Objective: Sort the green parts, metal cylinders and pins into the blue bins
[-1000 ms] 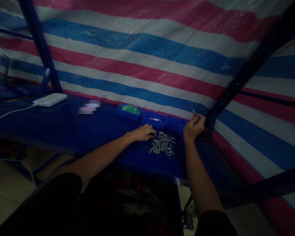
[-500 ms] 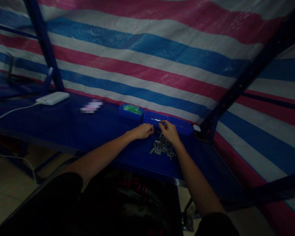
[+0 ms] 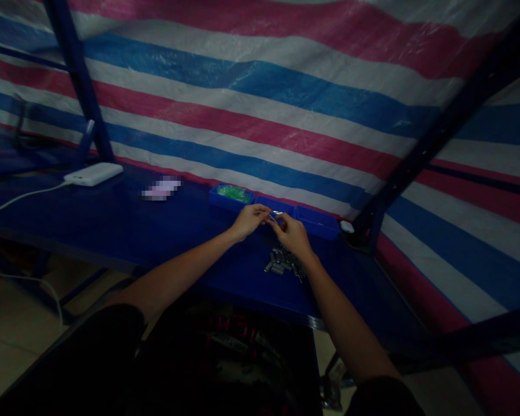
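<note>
My left hand (image 3: 248, 222) and my right hand (image 3: 293, 236) meet in front of the blue bins, fingertips pinched close together. Between them is a thin, shiny metal pin-like piece (image 3: 273, 219), gripped by both hands; its exact kind is too small to make out. Under and in front of my right hand lies a loose pile of small grey metal cylinders (image 3: 278, 268), partly covered by that hand. Just behind the fingers stands the middle blue bin (image 3: 281, 205), its contents mostly hidden.
A blue bin (image 3: 225, 202) with green pieces stands left of the middle one, and another blue bin (image 3: 325, 233) to its right. Farther left on the blue table (image 3: 112, 225) are a blurred-out item (image 3: 161, 188) and a white device (image 3: 94, 173) with a cable. A small white case (image 3: 346, 226) lies right.
My hands have come together: the left rose slightly, and the right shifted a little left and down. The thin metal piece now shows between their fingertips.
</note>
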Demonstrator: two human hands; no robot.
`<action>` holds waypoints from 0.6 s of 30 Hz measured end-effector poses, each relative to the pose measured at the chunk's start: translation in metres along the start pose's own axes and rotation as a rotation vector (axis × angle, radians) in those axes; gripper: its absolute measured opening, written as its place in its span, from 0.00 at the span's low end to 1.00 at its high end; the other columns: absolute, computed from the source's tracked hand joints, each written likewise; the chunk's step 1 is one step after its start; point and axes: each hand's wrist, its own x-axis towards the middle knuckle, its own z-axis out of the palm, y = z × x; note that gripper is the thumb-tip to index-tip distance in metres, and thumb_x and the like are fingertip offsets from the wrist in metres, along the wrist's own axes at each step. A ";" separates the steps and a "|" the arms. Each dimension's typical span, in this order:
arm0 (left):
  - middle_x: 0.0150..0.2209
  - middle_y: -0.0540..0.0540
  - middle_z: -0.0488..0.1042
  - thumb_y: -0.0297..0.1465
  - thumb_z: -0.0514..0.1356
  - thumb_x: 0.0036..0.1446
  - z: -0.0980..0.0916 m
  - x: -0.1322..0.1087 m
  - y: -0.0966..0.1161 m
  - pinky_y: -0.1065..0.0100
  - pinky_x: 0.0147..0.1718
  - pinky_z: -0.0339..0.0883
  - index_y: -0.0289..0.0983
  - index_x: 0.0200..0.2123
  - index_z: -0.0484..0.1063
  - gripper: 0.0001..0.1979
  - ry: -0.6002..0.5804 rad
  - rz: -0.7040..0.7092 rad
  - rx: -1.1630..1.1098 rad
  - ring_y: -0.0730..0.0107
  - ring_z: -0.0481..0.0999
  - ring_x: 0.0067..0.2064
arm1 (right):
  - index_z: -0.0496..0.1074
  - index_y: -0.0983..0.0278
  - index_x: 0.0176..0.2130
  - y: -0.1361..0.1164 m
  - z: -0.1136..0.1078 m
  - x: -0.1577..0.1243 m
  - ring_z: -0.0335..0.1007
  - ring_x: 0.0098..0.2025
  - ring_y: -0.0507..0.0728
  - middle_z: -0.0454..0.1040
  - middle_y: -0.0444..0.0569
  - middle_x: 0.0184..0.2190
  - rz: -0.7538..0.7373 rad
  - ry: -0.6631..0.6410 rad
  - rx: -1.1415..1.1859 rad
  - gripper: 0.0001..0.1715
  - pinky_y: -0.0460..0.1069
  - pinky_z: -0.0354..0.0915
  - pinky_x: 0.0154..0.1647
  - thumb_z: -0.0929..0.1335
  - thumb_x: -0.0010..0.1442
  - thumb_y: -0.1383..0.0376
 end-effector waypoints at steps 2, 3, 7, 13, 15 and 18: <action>0.25 0.49 0.72 0.21 0.56 0.51 -0.001 0.000 0.001 0.76 0.26 0.61 0.30 0.32 0.69 0.04 0.018 -0.008 0.028 0.77 0.72 0.27 | 0.68 0.61 0.36 -0.001 -0.001 0.000 0.60 0.21 0.51 0.64 0.40 0.17 -0.004 0.028 -0.009 0.12 0.44 0.51 0.23 0.62 0.57 0.58; 0.25 0.49 0.73 0.22 0.56 0.51 -0.002 0.000 0.001 0.76 0.25 0.61 0.30 0.32 0.69 0.04 0.017 -0.011 0.038 0.77 0.73 0.27 | 0.68 0.61 0.37 -0.002 -0.002 0.000 0.60 0.21 0.51 0.64 0.40 0.18 -0.008 0.033 -0.015 0.11 0.44 0.51 0.23 0.62 0.57 0.59; 0.25 0.49 0.73 0.23 0.57 0.51 -0.003 0.002 -0.001 0.75 0.25 0.61 0.31 0.31 0.69 0.03 0.004 -0.013 0.079 0.76 0.73 0.26 | 0.68 0.61 0.37 -0.003 -0.003 0.000 0.62 0.22 0.51 0.68 0.43 0.21 -0.003 0.034 -0.084 0.10 0.45 0.50 0.24 0.61 0.58 0.61; 0.25 0.51 0.71 0.24 0.57 0.50 -0.002 0.005 -0.010 0.75 0.26 0.63 0.32 0.30 0.68 0.01 -0.020 0.111 0.223 0.78 0.71 0.24 | 0.69 0.61 0.34 -0.001 -0.005 0.001 0.65 0.24 0.53 0.72 0.45 0.23 0.057 0.082 -0.139 0.13 0.45 0.50 0.25 0.58 0.61 0.60; 0.25 0.51 0.70 0.25 0.56 0.52 -0.003 0.006 -0.013 0.75 0.25 0.63 0.33 0.30 0.67 0.02 -0.020 0.134 0.280 0.78 0.71 0.24 | 0.68 0.62 0.33 0.000 -0.006 0.001 0.64 0.23 0.52 0.71 0.45 0.23 0.048 0.059 -0.116 0.14 0.45 0.50 0.25 0.58 0.61 0.59; 0.25 0.51 0.70 0.27 0.54 0.54 -0.003 0.007 -0.016 0.75 0.25 0.63 0.34 0.30 0.67 0.04 -0.019 0.156 0.370 0.76 0.70 0.26 | 0.68 0.62 0.33 0.000 -0.006 0.002 0.63 0.22 0.52 0.71 0.44 0.22 0.023 0.011 -0.094 0.13 0.45 0.49 0.24 0.59 0.60 0.58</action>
